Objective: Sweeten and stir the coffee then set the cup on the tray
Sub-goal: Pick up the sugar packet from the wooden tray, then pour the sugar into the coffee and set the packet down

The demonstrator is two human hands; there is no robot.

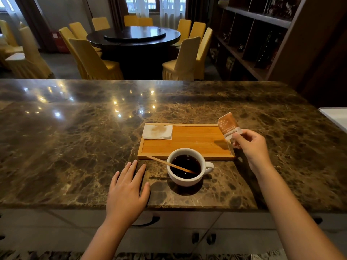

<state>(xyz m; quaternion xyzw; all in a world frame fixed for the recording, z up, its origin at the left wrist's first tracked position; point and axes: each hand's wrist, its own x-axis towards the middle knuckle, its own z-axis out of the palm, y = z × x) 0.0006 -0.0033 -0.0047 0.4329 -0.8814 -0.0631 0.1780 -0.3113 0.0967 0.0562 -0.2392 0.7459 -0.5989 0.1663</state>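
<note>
A white cup (185,180) of dark coffee stands on the marble counter, its handle pointing right. A thin wooden stir stick (170,164) leans in it, the free end pointing left. Just behind the cup lies a wooden tray (197,141). My right hand (251,147) pinches an orange and white sugar packet (228,125) by its lower end and holds it upright over the tray's right edge. My left hand (127,192) lies flat and open on the counter to the left of the cup, holding nothing.
A stained white napkin (157,131) lies in the tray's back left corner. The brown marble counter (75,147) stretches wide to both sides. A white object (336,117) sits at the far right edge. Beyond the counter are yellow chairs, a round table and shelves.
</note>
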